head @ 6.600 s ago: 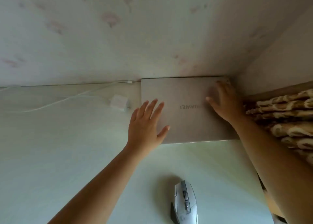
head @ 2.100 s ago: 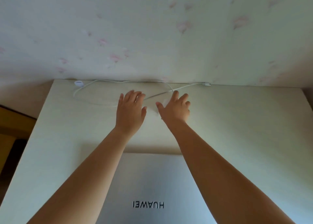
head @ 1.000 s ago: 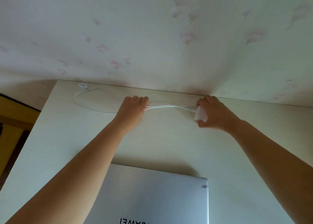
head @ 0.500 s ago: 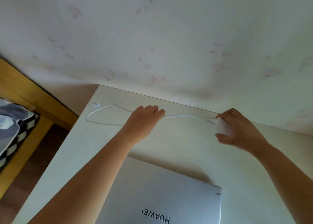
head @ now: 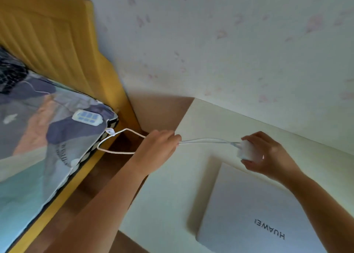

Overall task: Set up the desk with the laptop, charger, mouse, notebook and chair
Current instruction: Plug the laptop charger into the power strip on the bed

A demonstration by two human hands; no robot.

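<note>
Desk: pale desk (head: 172, 191) set against a flower-print wall (head: 229, 51).
Charger: white charger block (head: 246, 152) held above the desk's back edge, gripped by the right hand (head: 268, 157).
Cable: white cable (head: 206, 140) runs doubled from the block to the left hand (head: 159, 149), which pinches it (a loop hangs beyond, past the desk's edge).
Laptop: closed silver laptop (head: 254, 214) flat on the desk, below the right hand.
Bed: yellow-framed bed (head: 57, 42) at left, patterned bedding (head: 38, 138) on it.

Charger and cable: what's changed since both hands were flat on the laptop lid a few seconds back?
Both hands left the laptop, which now lies nearer the person instead of against the wall. The right hand took hold of the charger brick; the left hand gripped its cable and carried it left, so the loop and plug end hang past the desk edge toward the bed. The laptop lid is still closed.
</note>
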